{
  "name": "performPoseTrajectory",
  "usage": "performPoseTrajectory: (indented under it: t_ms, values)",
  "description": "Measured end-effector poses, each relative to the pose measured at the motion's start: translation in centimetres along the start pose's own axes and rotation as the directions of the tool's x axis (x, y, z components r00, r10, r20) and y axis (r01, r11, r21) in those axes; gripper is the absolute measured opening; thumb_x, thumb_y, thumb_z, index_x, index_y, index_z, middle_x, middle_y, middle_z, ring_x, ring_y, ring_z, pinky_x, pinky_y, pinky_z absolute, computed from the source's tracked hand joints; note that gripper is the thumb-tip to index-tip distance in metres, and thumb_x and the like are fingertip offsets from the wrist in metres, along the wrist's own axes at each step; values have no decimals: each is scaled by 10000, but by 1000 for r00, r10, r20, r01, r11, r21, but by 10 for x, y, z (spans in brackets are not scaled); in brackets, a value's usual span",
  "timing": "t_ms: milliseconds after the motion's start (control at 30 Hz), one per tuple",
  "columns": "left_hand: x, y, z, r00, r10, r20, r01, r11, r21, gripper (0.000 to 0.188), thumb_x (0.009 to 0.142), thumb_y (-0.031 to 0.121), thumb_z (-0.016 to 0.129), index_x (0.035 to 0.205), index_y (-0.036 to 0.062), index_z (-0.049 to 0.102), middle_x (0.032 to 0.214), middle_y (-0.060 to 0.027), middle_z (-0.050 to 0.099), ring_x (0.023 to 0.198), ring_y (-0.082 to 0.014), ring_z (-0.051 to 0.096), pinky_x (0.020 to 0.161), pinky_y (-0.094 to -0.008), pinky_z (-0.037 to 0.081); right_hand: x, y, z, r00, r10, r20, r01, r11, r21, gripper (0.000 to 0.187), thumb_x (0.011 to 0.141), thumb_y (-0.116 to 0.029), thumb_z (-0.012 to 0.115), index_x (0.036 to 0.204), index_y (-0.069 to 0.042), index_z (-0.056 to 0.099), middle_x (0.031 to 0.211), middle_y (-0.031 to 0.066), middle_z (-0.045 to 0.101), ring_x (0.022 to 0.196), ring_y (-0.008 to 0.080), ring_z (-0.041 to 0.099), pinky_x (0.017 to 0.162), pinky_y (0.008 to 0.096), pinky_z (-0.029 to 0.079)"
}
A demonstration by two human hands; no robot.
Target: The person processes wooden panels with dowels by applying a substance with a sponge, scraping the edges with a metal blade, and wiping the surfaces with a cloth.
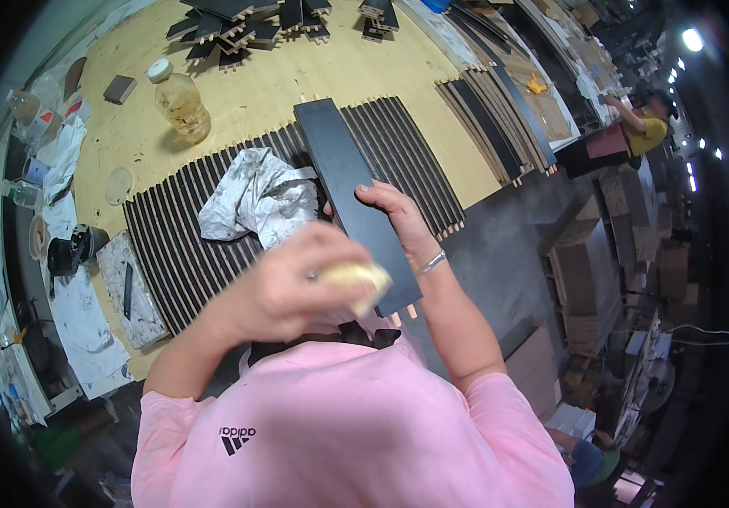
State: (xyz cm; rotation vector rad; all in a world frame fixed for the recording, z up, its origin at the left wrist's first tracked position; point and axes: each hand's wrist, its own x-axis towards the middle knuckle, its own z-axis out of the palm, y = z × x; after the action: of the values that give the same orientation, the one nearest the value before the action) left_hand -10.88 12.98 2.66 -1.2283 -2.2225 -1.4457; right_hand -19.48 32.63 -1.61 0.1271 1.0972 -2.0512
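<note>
A long black board [343, 165] with pale dowel pegs at its near end is tilted up in front of me. My right hand [405, 218] grips its right edge, thumb on the dark face and the other fingers mostly hidden behind. Close to the near part of the face, my left hand [284, 284] is closed around a pale yellow sponge [363, 286]; both are blurred, and I cannot tell whether the sponge touches. Behind the board, a crumpled white cloth [254, 195] with dark stains lies on a row of narrow dark boards standing on edge [178, 241].
A plastic bottle [182, 106] with brownish contents stands on the yellowish table [271, 89]. More pegged boards are piled [233, 30] at the far edge. At left are a black container [77, 250] and a stained slab [130, 284]. Another person [648, 131] stands at far right.
</note>
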Motion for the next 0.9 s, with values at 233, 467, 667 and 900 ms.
performPoseTrajectory:
  t_ms: [233, 467, 667, 900]
  values:
    - [-9, -64, -50, 973, -103, -208, 173, 919, 354, 445, 669, -83, 669, 1076, 88, 723, 1168, -137, 641, 1059, -291, 601, 870, -400, 527, -8, 2, 3, 999, 22, 49, -17, 996, -91, 252, 913, -158, 573, 1062, 43, 602, 898, 157, 685, 690, 229, 682, 628, 326, 581]
    - [-24, -68, -71, 888, -193, -417, 343, 883, 322, 368, 755, -97, 658, 1044, 110, 753, 1165, -100, 667, 1093, -257, 599, 936, -327, 506, -14, 2, 3, 995, 48, 85, -30, 978, -207, 351, 892, -220, 590, 1098, 64, 594, 885, 162, 682, 658, 211, 673, 596, 305, 566]
    - [-29, -87, -84, 718, -206, -665, 507, 810, 296, 372, 750, -68, 687, 1084, 89, 733, 1184, -97, 645, 1118, -267, 580, 927, -346, 492, -9, -5, -6, 985, 42, 168, -1, 971, -238, 326, 921, -172, 560, 1168, 41, 571, 937, 145, 695, 749, 186, 692, 634, 301, 586]
    - [-3, -53, -38, 807, -155, -570, 359, 895, 265, 462, 696, -17, 723, 1149, 74, 697, 1130, -127, 617, 1008, -285, 592, 871, -367, 482, 13, -18, 2, 978, -181, 98, 200, 949, -243, 278, 943, -153, 524, 1150, 28, 570, 907, 112, 681, 734, 172, 684, 659, 298, 579]
